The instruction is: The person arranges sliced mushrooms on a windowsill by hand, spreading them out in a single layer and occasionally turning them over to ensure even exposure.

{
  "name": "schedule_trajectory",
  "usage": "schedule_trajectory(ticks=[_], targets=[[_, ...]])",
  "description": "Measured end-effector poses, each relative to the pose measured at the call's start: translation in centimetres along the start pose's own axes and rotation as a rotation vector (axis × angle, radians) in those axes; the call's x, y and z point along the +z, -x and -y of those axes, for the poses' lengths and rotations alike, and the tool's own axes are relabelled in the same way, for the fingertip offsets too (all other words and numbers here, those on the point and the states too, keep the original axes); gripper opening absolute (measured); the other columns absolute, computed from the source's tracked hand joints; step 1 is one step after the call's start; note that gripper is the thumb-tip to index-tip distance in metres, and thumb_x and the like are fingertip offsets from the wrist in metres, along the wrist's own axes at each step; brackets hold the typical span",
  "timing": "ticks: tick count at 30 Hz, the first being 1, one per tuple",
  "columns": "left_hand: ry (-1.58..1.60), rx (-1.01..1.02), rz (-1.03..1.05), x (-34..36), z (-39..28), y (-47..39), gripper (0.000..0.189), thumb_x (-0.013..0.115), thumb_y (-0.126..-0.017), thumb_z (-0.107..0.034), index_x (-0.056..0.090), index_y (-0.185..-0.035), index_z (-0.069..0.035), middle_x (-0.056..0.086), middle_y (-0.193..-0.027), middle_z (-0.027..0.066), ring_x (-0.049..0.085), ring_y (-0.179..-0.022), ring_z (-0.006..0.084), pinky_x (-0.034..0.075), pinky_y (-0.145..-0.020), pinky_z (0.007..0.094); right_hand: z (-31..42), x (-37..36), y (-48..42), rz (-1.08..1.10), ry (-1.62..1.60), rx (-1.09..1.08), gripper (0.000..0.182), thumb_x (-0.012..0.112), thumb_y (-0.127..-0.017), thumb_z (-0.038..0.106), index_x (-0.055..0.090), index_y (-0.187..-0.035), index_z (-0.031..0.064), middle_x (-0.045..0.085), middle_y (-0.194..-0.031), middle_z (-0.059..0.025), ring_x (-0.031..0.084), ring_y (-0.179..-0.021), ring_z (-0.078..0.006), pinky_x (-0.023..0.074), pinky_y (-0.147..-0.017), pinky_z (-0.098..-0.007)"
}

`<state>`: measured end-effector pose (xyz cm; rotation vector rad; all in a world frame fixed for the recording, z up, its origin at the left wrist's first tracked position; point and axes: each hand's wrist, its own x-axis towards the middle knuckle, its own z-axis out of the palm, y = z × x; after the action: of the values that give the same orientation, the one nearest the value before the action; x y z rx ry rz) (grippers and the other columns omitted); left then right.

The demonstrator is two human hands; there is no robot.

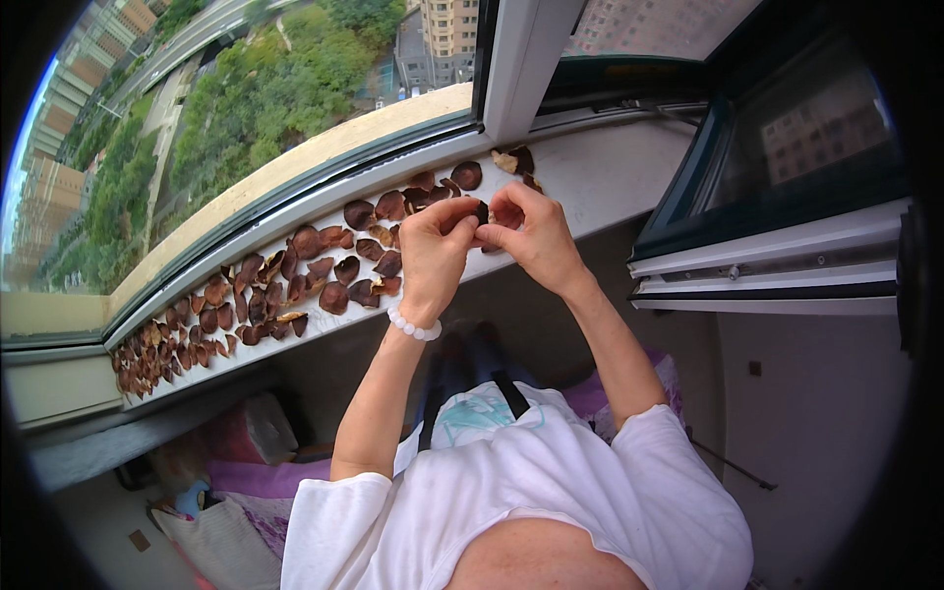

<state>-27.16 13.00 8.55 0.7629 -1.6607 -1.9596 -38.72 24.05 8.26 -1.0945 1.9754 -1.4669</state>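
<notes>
Many curled, dark brown dried pieces of peel or husk (334,298) lie spread along a white stone windowsill (612,166), small ones at the far left and larger ones nearer the middle. Over the sill's front edge my left hand (435,247), with a pale bead bracelet at the wrist, pinches a dark dried piece (482,212) between thumb and fingers. My right hand (532,230) meets it from the right, fingers curled at a pale bit by the same piece. The fingertips partly hide what they hold. Just beyond the hands lie more pieces, one with a pale inside (505,161).
Behind the sill runs a window frame (295,214), with trees and buildings far below outside. An open window sash (767,254) juts in at the right. Below the sill at the left are purple cloth (269,479) and a whitish woven bag (214,542).
</notes>
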Motion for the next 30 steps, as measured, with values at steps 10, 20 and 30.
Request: schedule_trajectory(ticks=[10,20,30], targets=[[0.172,-0.123,0.144,-1.7,-0.1,-1.1,0.019,0.059,-0.09,0.007,0.067,-0.108,0.007,0.071,-0.098,0.0114,0.068,-0.078,0.0145,0.058,-0.068,0.026,-1.1,-1.1,0.0,0.101,-0.661,0.201,0.005,0.067,-0.09,0.0,0.063,-0.093,0.0016,0.068,-0.081,-0.0052,0.068,-0.072,-0.0117,0.0582,-0.065,-0.0246],[-0.044,-0.073,0.243,-2.2,0.6,-1.1,0.017,0.053,-0.091,0.008,0.06,-0.105,0.001,0.065,-0.096,0.004,0.06,-0.08,0.0083,0.048,-0.064,0.0234,-0.6,-0.6,0.8,0.103,-0.1,-0.017,0.011,0.068,-0.087,-0.002,0.06,-0.095,0.0006,0.067,-0.082,-0.0063,0.066,-0.076,-0.0144,0.0539,-0.068,-0.0276],[-0.214,0.118,0.179,-2.0,0.3,-1.1,0.024,0.056,-0.092,0.006,0.061,-0.115,0.001,0.066,-0.106,0.0067,0.064,-0.092,0.0136,0.052,-0.073,0.026,-0.3,0.1,1.5,-0.007,0.052,-0.16,0.022,0.069,-0.085,-0.003,0.069,-0.107,-0.0007,0.069,-0.084,-0.0071,0.066,-0.073,-0.0124,0.0517,-0.066,-0.0258]])
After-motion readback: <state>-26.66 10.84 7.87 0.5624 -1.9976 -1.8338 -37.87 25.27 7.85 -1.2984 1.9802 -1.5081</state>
